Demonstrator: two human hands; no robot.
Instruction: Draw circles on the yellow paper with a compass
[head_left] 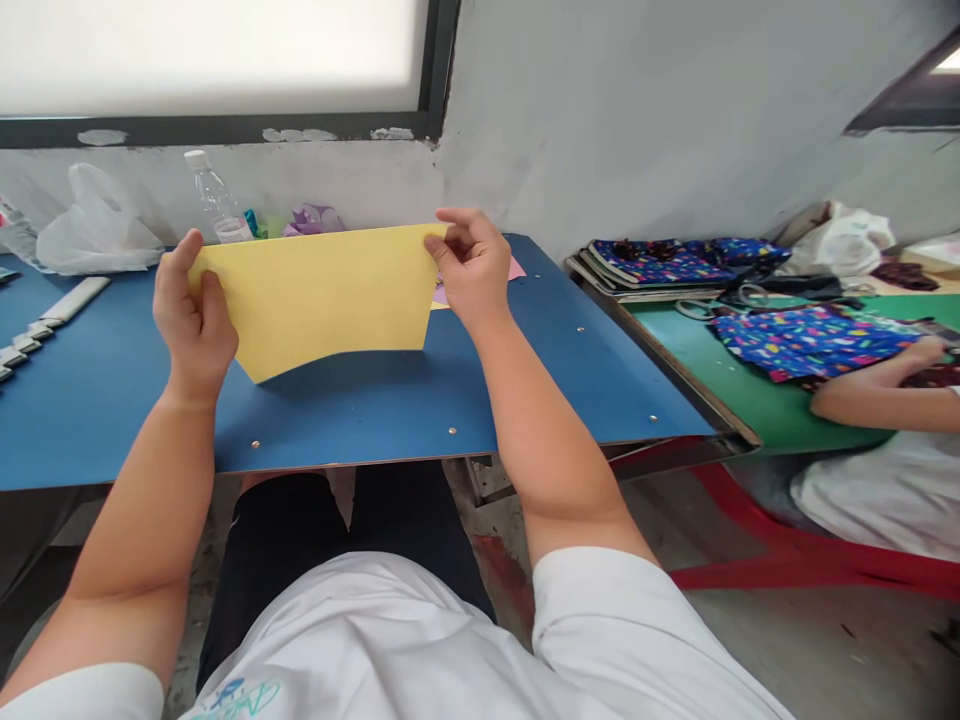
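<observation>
A yellow sheet of paper (330, 295) is held up above the blue table (375, 410), its top edge stretched nearly level and its lower edge bowed. My left hand (193, 310) pinches the upper left corner between thumb and fingers. At the upper right corner, my right hand (472, 260) grips the sheet the same way. Pink paper (516, 268) lies on the table behind my right hand, partly hidden by it. Whatever lies directly behind the yellow sheet is covered.
A clear bottle (219, 200), a white plastic bag (97, 225) and a purple wrapper (313, 219) stand along the wall. Folded strips (45, 325) lie at left. On the right, a co-worker's arm (885, 390) rests by patterned fabric (814, 340) on a green table (675, 350).
</observation>
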